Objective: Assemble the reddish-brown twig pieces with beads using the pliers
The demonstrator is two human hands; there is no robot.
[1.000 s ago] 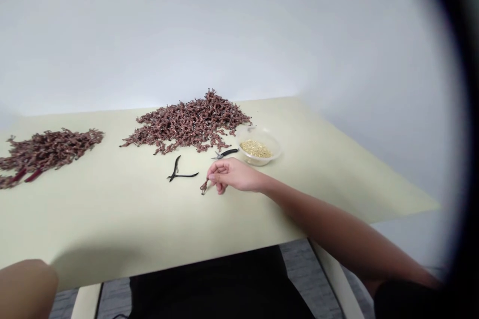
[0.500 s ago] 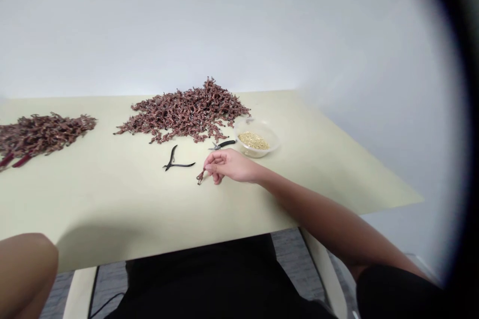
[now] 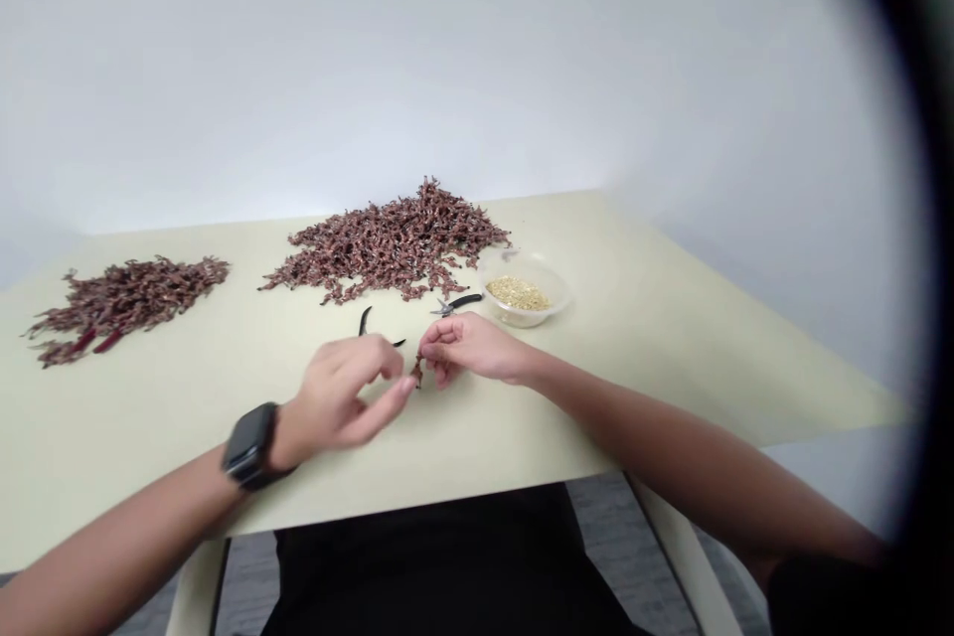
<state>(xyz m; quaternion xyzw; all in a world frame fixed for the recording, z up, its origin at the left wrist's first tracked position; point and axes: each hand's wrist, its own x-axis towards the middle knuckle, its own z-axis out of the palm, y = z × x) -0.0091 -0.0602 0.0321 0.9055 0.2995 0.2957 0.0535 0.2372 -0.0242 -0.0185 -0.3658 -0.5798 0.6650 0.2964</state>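
Observation:
My right hand (image 3: 469,350) pinches a small reddish-brown piece (image 3: 418,373) just above the pale table (image 3: 186,397). My left hand (image 3: 347,399), a black watch on its wrist, reaches in from the left with loosely spread fingers whose tips meet the same piece. Black pliers (image 3: 367,322) lie half hidden behind my left hand. A second pair of small black-handled cutters (image 3: 456,303) lies just beyond my right hand.
A large heap of reddish-brown pieces (image 3: 395,243) sits at the back middle of the table, a smaller heap (image 3: 126,298) at the left. A clear bowl of small golden bits (image 3: 524,290) stands right of the cutters. A white wall is behind.
My left hand has come up from the lower left edge and reached the piece held by my right hand. My right hand has hardly moved.

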